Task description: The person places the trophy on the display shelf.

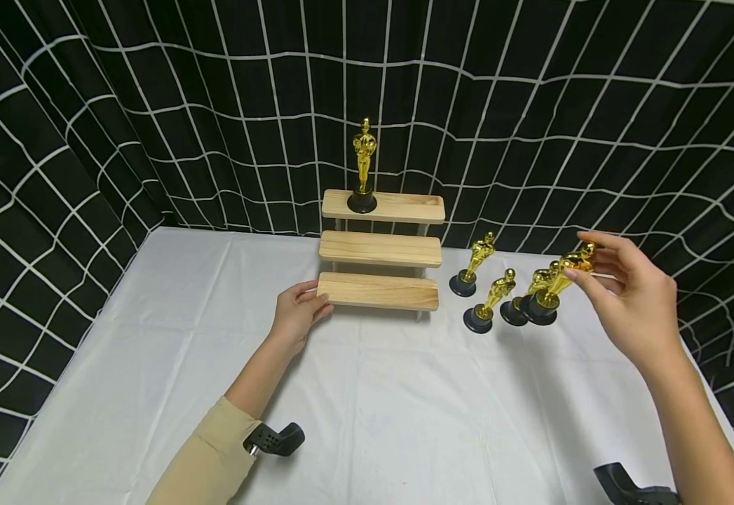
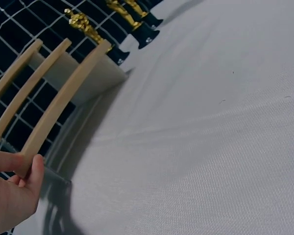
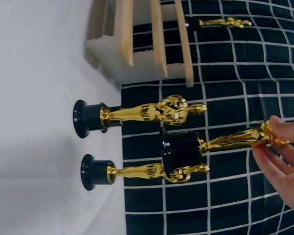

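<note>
My right hand pinches a gold trophy statuette by its upper body, and its black base hangs above the tablecloth. Three similar statuettes stand on the table near it: one at the back, one in front and one partly hidden behind the held one. My left hand grips the left end of the lowest board of a three-step wooden display stand, thumb on the board. On the top board another statuette stands upright, left of the middle.
The middle board of the stand has nothing on it. A white cloth covers the table. Black curtains with a white grid hang behind the table and at both sides. Black wrist-worn devices sit by both forearms.
</note>
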{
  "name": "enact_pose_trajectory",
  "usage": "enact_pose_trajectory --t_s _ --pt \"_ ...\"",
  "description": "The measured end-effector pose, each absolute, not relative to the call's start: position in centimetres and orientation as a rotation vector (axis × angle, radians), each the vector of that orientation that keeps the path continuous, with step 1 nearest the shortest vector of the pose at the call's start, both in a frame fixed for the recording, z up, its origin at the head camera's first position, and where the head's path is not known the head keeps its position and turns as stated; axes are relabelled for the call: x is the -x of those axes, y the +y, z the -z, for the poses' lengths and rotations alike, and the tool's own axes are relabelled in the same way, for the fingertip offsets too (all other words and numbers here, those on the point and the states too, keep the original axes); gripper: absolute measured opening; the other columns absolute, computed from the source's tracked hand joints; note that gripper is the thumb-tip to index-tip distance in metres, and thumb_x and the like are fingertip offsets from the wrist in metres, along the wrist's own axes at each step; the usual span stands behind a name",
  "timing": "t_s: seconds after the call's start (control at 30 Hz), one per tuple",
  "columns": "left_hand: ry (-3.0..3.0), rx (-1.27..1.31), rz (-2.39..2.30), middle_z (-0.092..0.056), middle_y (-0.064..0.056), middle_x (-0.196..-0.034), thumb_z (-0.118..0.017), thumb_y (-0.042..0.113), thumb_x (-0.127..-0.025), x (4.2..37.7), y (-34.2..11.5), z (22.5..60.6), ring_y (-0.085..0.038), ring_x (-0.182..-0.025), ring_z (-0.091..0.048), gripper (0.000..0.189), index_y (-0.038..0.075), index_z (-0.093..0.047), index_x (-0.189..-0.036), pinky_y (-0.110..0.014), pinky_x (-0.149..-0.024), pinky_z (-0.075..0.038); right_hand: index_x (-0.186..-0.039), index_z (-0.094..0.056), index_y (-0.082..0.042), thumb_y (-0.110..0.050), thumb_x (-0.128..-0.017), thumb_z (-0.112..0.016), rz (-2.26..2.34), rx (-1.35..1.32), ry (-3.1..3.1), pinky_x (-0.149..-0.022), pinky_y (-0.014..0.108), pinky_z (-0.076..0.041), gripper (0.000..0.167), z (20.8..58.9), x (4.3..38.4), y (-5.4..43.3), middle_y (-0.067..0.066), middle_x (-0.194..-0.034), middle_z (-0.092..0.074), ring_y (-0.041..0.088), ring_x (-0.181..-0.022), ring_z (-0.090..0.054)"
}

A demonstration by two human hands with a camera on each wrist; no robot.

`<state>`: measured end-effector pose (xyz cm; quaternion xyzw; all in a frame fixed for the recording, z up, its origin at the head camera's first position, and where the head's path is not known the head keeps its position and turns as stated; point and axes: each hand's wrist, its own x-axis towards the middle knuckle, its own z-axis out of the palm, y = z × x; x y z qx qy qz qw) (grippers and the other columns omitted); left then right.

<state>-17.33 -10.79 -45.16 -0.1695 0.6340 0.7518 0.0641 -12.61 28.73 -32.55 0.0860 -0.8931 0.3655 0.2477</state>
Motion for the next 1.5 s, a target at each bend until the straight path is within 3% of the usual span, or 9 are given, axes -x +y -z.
enact_pose_trajectory --t_s 0.27,0.47,0.63,0.7,0.8,0.9,1.17,1.33,1.5 --pt "1.904 0.515 -2.276 -0.061 -0.028 -0.127 -0.058 -0.009 -0.103 17.3 -10.7 45.1 -0.007 -0.079 -0.07 0.046 -0.012 -0.047 -0.148 -0.019 -0.087 -0.066 -0.141 -0.061 0.0 0.01 -0.092 -0.076 -0.95 -0.224 -2.493 -0.084 -0.008 -0.047 0.053 31.0 12.9 28.5 -0.01 -0.111 -0.06 -0.021 -0.098 -0.051" --pt "1.898 0.519 -2.283 -0.061 -0.029 -0.128 -0.058 -0.009 -0.103 17.3 -10.7 45.1 -0.007 -0.079 -0.069 0.047 -0.012 -0.047 -0.148 -0.018 -0.086 -0.066 -0.14 -0.062 -0.001 0.01 -0.09 -0.078 -0.957 -0.258 -2.484 -0.082 -0.008 -0.048 0.053 29.7 13.2 28.4 -0.029 -0.104 -0.056 -0.021 -0.094 -0.054" --pt "1.884 0.518 -2.292 -0.06 -0.03 -0.128 -0.059 -0.011 -0.102 17.4 -10.7 45.0 -0.006 -0.077 -0.069 0.046 -0.013 -0.048 -0.147 -0.018 -0.086 -0.066 -0.14 -0.063 -0.002 0.011 -0.089 -0.078 -0.95 -0.28 -2.472 -0.08 -0.008 -0.048 0.054 28.5 13.4 28.2 -0.034 -0.101 -0.055 -0.021 -0.09 -0.055" --pt "1.873 0.525 -2.293 -0.06 -0.03 -0.129 -0.059 -0.011 -0.102 17.4 -10.8 45.0 -0.006 -0.076 -0.069 0.046 -0.013 -0.049 -0.147 -0.018 -0.086 -0.066 -0.14 -0.064 -0.003 0.011 -0.089 -0.078 -0.939 -0.273 -2.477 -0.08 -0.008 -0.047 0.055 28.2 13.5 28.0 -0.024 -0.103 -0.061 -0.021 -0.09 -0.055" --pt "1.874 0.527 -2.284 -0.06 -0.031 -0.129 -0.06 -0.012 -0.101 17.5 -11.0 44.7 -0.007 -0.076 -0.069 0.047 -0.014 -0.049 -0.146 -0.018 -0.086 -0.066 -0.141 -0.063 -0.004 0.01 -0.09 -0.078 -0.93 -0.265 -2.487 -0.079 -0.009 -0.046 0.055 27.7 13.6 27.7 0.002 -0.109 -0.071 -0.021 -0.09 -0.054" --pt "1.906 0.514 -2.253 -0.062 -0.03 -0.126 -0.061 -0.013 -0.1 17.5 -11.1 44.4 -0.007 -0.077 -0.069 0.047 -0.015 -0.05 -0.145 -0.019 -0.087 -0.066 -0.142 -0.062 -0.004 0.009 -0.091 -0.077 -0.914 -0.262 -2.499 -0.079 -0.009 -0.045 0.054 27.3 13.7 27.3 0.025 -0.115 -0.07 -0.021 -0.09 -0.052" --pt "2.01 0.499 -2.177 -0.062 -0.017 -0.111 -0.066 -0.011 -0.098 17.7 -11.2 44.6 -0.009 -0.083 -0.065 0.045 -0.015 -0.054 -0.141 -0.024 -0.093 -0.066 -0.142 -0.062 -0.005 0.006 -0.093 -0.077 -0.913 -0.277 -2.499 -0.079 -0.009 -0.045 0.053 26.3 14.0 26.5 0.027 -0.116 -0.071 -0.021 -0.087 -0.053" --pt "2.024 0.474 -2.204 -0.06 -0.018 -0.116 -0.065 -0.008 -0.099 17.7 -11.2 45.0 -0.011 -0.089 -0.064 0.045 -0.014 -0.054 -0.142 -0.026 -0.098 -0.065 -0.144 -0.062 -0.007 0.004 -0.094 -0.077 -0.917 -0.281 -2.507 -0.08 -0.009 -0.044 0.053 25.6 14.2 26.0 0.026 -0.117 -0.071 -0.019 -0.087 -0.053" --pt "2.089 0.431 -2.202 -0.058 -0.02 -0.122 -0.066 -0.006 -0.099 17.8 -11.3 45.5 -0.012 -0.09 -0.064 0.043 -0.013 -0.056 -0.141 -0.02 -0.092 -0.065 -0.144 -0.062 -0.009 0.002 -0.095 -0.077 -0.916 -0.297 -2.503 -0.081 -0.008 -0.044 0.053 25.2 14.5 25.4 0.025 -0.118 -0.07 -0.016 -0.088 -0.052"
